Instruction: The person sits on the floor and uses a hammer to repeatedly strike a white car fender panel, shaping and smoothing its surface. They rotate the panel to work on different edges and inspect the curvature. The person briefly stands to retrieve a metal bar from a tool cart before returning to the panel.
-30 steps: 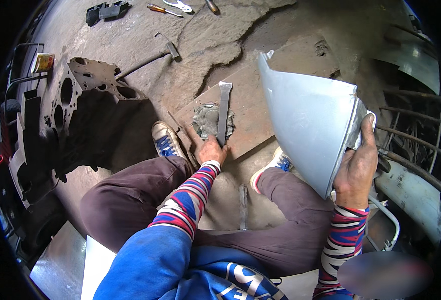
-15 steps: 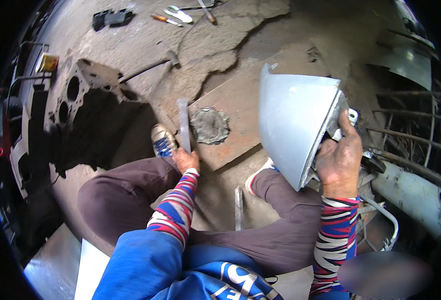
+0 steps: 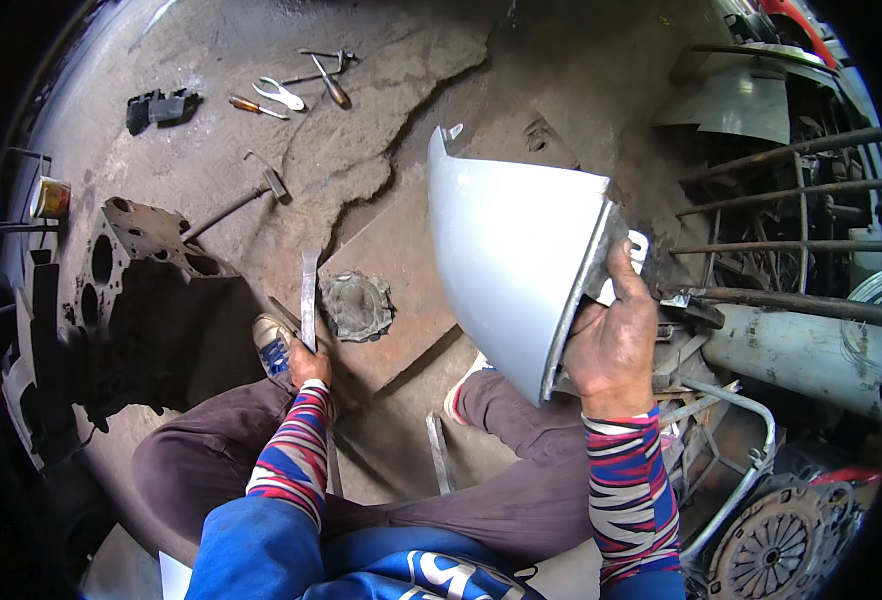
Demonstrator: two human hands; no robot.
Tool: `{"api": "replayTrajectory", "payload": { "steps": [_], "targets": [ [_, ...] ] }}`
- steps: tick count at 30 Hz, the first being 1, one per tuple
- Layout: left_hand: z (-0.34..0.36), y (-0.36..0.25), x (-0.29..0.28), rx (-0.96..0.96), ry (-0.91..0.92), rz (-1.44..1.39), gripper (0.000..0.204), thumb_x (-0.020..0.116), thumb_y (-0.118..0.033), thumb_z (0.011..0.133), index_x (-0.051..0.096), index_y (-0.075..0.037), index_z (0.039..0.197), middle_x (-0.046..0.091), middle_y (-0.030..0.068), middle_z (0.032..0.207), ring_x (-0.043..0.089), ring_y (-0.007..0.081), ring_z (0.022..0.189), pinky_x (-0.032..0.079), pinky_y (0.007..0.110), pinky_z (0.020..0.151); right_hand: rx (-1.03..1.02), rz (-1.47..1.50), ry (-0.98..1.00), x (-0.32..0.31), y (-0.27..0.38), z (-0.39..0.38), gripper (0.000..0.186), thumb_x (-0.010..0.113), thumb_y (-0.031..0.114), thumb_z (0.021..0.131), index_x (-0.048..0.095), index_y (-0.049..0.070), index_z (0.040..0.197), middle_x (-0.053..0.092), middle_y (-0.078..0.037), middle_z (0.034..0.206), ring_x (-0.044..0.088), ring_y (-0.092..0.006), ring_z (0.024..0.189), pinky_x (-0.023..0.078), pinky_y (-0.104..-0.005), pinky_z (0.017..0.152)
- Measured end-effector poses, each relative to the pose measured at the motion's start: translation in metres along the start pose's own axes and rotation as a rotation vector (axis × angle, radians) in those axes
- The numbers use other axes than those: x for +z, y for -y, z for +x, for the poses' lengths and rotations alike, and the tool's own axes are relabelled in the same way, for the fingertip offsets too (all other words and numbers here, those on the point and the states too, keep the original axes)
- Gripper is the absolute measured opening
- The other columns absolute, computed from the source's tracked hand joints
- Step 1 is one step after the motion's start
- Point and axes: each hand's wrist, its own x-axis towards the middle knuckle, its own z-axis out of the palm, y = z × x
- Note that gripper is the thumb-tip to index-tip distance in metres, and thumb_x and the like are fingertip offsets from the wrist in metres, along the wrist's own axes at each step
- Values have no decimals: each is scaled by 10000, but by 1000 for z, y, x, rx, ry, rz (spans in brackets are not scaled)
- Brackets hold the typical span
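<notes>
My right hand (image 3: pixel 616 340) grips a curved silver-grey body panel (image 3: pixel 516 265) by its folded right edge, thumb up beside a white tab. The panel is raised off the ground, its smooth outer face turned left. My left hand (image 3: pixel 311 366) is closed around a flat metal bar (image 3: pixel 309 300) that points away from me between my shoe and a board. On that board (image 3: pixel 416 345) lies a crumpled round grey metal piece (image 3: pixel 357 306), just right of the bar. A second flat bar (image 3: pixel 439 455) lies between my legs.
A hammer (image 3: pixel 275 186), pliers (image 3: pixel 281 95) and two screwdrivers (image 3: pixel 331 85) lie on the cracked floor beyond. At left stands a dark metal part with holes (image 3: pixel 111 260). Rusty rack bars (image 3: pixel 801 246), a pale cylinder (image 3: pixel 801 360) and a round clutch cover (image 3: pixel 769 550) crowd the right side.
My view has swung toward the right, so the whole scene sits further left in the picture. Both hands keep their grips on the bar and the panel.
</notes>
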Motion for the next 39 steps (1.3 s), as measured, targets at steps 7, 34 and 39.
{"api": "replayTrajectory", "payload": {
  "steps": [7, 34, 39],
  "targets": [
    [-33, -60, -84, -69, 195, -512, 341, 700, -104, 768, 586, 1, 1072, 680, 186, 928, 668, 301, 885, 509, 390, 811, -20, -24, 212, 7, 1, -36, 266, 610, 236, 981, 651, 14, 1122, 705, -48, 998, 688, -151, 868, 549, -279, 718],
    [-284, 5, -395, 763, 629, -1471, 231, 541, -21, 832, 425, -62, 1028, 651, 231, 895, 675, 263, 741, 592, 350, 626, -285, -86, 340, -78, -87, -281, 340, 512, 231, 1018, 589, 23, 1276, 666, -60, 1196, 616, -174, 1103, 441, -337, 996],
    [-290, 3, -392, 750, 778, -1472, 208, 536, -4, 836, 426, -57, 1004, 630, 219, 904, 693, 308, 861, 626, 422, 666, -84, -11, 304, -73, -81, -289, 313, 564, 243, 1000, 604, 47, 1240, 679, -51, 1156, 656, -179, 1041, 541, -360, 892]
  ]
}}
